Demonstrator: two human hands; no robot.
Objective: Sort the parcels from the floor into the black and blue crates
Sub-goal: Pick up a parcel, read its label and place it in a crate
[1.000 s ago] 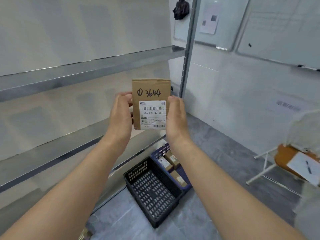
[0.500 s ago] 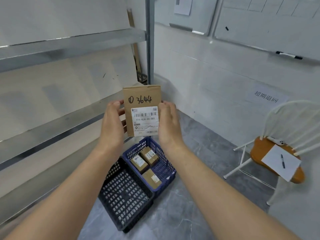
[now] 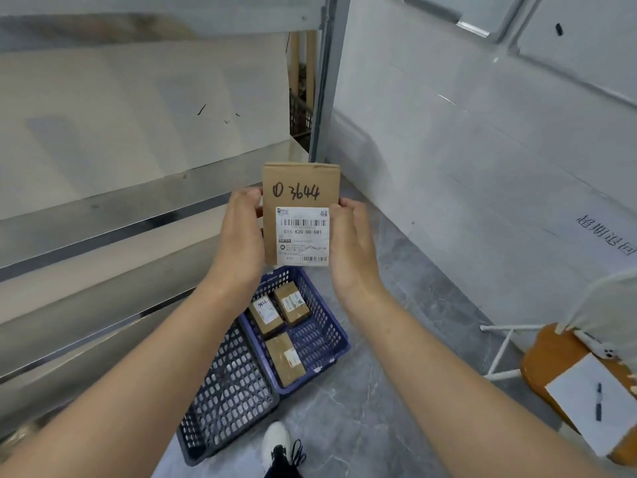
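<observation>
A brown cardboard parcel [image 3: 300, 186] is held upright in the air between both hands, above the two crates and clear of them. The left hand [image 3: 239, 236] grips its left edge and the right hand [image 3: 351, 243] grips its right edge, thumb against the side of the white shipping label [image 3: 302, 236]. The fingers behind the parcel are hidden. "3644" is written in black marker above the label, which bears barcodes and the code 516 K20-00-081. Below, on the grey marbled floor [image 3: 379, 426], the blue crate [image 3: 327, 332] and the black crate [image 3: 224, 398] sit touching side by side, next to the lowest level of the metal shelving [image 3: 103, 215]. Three small labelled parcels lie flat in the blue crate: two [image 3: 267, 313] [image 3: 292, 302] side by side at its far end and one [image 3: 285, 358] nearer. A white shoe [image 3: 275, 443] shows just beside the black crate's near corner. At right stands a chair with an orange seat [image 3: 548, 353], carrying a sheet of paper [image 3: 586, 405] with a pen [image 3: 599, 401] on it and a small white object [image 3: 594, 347], possibly a phone.
</observation>
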